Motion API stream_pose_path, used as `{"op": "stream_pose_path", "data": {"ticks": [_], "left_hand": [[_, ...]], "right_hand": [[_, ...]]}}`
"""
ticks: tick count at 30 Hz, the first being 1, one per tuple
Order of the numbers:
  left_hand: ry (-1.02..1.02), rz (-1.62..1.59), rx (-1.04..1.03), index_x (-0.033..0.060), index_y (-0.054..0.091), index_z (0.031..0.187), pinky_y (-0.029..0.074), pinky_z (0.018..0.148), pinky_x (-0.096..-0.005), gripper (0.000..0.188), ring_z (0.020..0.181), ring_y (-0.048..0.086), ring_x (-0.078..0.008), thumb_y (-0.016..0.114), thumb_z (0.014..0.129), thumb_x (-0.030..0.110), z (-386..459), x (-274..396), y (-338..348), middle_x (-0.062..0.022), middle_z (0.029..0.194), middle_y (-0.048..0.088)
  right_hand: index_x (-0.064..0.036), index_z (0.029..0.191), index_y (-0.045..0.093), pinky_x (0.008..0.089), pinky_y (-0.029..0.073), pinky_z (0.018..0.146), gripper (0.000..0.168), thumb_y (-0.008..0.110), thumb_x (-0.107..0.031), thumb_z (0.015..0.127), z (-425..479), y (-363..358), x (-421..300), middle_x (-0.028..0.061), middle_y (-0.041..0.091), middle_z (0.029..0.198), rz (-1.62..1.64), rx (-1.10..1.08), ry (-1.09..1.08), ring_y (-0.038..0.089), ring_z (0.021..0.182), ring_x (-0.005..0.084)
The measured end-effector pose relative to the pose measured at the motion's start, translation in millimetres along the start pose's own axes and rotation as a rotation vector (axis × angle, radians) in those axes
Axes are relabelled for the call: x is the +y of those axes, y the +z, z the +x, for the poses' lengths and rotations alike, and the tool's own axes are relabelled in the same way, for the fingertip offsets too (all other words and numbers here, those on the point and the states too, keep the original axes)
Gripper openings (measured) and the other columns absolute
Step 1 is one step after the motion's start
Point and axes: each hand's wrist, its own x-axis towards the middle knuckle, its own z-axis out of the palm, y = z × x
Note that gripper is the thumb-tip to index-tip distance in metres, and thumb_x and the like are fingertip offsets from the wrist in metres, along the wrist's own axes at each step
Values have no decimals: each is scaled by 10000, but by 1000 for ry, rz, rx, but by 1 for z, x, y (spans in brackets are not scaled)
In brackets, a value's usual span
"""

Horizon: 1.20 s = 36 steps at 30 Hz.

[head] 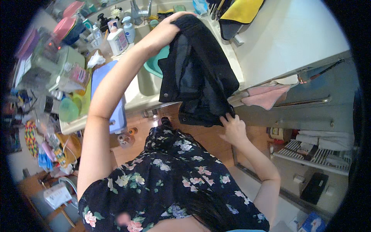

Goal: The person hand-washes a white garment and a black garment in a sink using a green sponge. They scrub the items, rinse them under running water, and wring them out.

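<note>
A black cloth garment (197, 66) with a metal snap near one edge hangs between my two hands. My left hand (169, 24), arm stretched out over the sink, grips its far upper end. Lower down on the right, my right hand (234, 129) pinches the garment's near corner. Behind the cloth, a turquoise plastic basin (153, 66) sits in the sink (145, 82), mostly hidden. The garment overhangs the counter's front edge, above the floor.
Pump bottles (117, 40) and a faucet (140, 11) stand along the sink's back and left. A blue board (117, 116) lies on the counter's left. On the right, a pink cloth (265, 94) hangs near a metal bar (304, 101). A slatted white rack (313, 153) stands lower right.
</note>
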Motion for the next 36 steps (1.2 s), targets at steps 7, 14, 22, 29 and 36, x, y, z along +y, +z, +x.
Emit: {"op": "stream_pose_path", "data": {"ticks": [7,14,22,29,36], "left_hand": [[102,-15,-362,29,572,984,507,719,-334,197,885,577,-189,432,846,20,58,94,49,-96,941,603],[188,-518,-290,-37,499,984,470,882,-369,146,989,529,-251,471,853,20,64,202,104,-138,1021,550],[125,-467,-10,-53,402,1088,491,881,-400,277,999,551,-312,506,859,63,23,211,102,-211,1089,499],[209,-260,-73,-17,383,1204,441,943,-372,454,1048,548,-289,600,845,157,-23,122,39,-211,1176,497],[558,717,881,-8,273,1268,415,843,-371,757,951,501,-291,720,661,54,-83,1,64,-174,1083,495]], "right_hand": [[-4,835,650,380,453,803,215,690,-69,634,-85,-97,128,133,638,868,324,739,164,577,868,314],[-182,1160,625,295,435,838,492,494,45,743,-128,-213,168,130,650,991,170,990,221,600,897,256],[-14,925,642,250,421,854,281,458,21,714,-115,-244,182,42,628,1084,284,975,96,598,954,175],[48,901,645,248,451,797,204,572,-20,723,-53,-218,167,83,658,988,533,863,-14,604,882,140],[-14,777,640,353,465,743,116,594,-42,674,19,-196,123,121,640,785,277,885,-200,601,791,272]]}}
